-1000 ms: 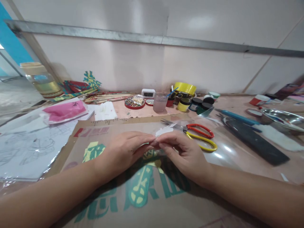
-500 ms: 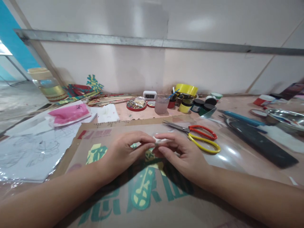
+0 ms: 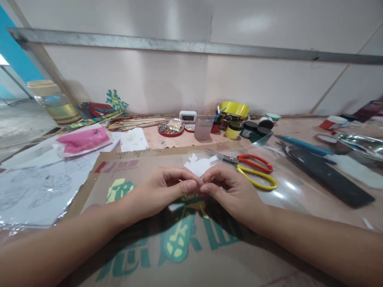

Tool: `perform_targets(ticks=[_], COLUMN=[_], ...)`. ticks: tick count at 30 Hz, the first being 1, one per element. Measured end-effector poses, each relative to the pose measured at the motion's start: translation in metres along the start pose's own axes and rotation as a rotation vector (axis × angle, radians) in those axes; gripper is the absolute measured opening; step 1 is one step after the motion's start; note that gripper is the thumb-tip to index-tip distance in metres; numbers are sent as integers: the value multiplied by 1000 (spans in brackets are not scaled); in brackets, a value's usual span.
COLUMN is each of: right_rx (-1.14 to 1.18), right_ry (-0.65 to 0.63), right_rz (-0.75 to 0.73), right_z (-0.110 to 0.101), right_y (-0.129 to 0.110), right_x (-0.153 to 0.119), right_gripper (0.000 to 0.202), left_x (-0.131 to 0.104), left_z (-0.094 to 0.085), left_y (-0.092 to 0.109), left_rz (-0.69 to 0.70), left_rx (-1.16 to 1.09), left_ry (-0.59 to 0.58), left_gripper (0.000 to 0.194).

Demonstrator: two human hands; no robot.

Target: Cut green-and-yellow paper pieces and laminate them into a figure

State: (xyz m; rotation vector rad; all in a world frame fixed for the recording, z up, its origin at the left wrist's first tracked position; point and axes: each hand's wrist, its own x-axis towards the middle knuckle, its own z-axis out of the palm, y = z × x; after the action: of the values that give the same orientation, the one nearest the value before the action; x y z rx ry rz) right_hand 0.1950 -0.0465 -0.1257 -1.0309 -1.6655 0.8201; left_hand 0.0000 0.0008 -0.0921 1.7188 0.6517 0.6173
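Observation:
A white paper cutout (image 3: 203, 164) with pointed, jagged edges stands up between my hands. My left hand (image 3: 176, 185) pinches its lower edge between thumb and fingers. From the other side my right hand (image 3: 223, 187) pinches it too, the two sets of fingertips meeting. Fingers hide the cutout's lower part. Beneath lies a green and yellow painted paper piece (image 3: 178, 241) on the plastic-covered cardboard (image 3: 143, 223), its upper end partly hidden by my hands. Another green and yellow piece (image 3: 119, 190) lies left of my left hand.
Scissors (image 3: 254, 169) with red and yellow handles lie just right of my right hand. Behind stand a cup of cloudy water (image 3: 202, 129), paint jars (image 3: 233, 130), a small clock (image 3: 188, 116) and a tray of beads (image 3: 170, 128). A pink packet (image 3: 83, 141) lies on drawings at left.
The white cutout has turned up into view above my fingertips. My hands have drawn closer together, fingertips now touching. The view has shifted slightly.

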Motion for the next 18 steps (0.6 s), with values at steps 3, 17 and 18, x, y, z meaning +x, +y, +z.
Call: perform_targets(ticks=[3,17,18], right_rx=[3,-33,-33], right_ry=[-9,-36,-36], right_rz=[12,24,23], right_z=[0,-2,-2], right_y=[-3,-7,-7], right_x=[0,1,1], right_gripper=[10,8,9], left_x=[2,0,0], left_z=[-2,2,2], left_y=[-1,1,1], left_rz=[-95,-13,-11], left_rx=[-104,38,45], left_ry=[-39,31,30], left_gripper=[15,10,10])
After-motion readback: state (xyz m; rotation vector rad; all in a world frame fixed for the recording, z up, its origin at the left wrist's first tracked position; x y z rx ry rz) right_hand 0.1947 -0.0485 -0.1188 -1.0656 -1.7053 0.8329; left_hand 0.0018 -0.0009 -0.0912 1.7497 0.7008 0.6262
